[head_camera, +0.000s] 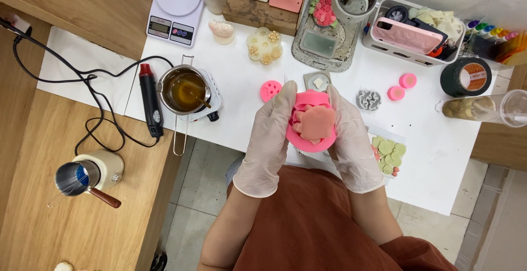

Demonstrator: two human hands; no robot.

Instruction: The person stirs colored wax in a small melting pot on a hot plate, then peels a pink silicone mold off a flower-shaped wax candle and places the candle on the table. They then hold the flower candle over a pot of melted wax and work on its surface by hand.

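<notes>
Two gloved hands, left hand (pixel 267 142) and right hand (pixel 354 142), raised above the near edge of the white tabletop (pixel 433 156). One pink mould (pixel 311 122) between them, a pale pink flower-shaped cast sitting in it. Three more small pink moulds: one (pixel 270 90) left of the hands, two (pixel 402 86) to the right. One steel pot (pixel 184 89) of amber liquid on a small hotplate. One white bin (pixel 410 32) holding a pink phone case and pale pieces. Fingers (pixel 282 106) of both hands curled narrow, clasping the pink mould from either side.
</notes>
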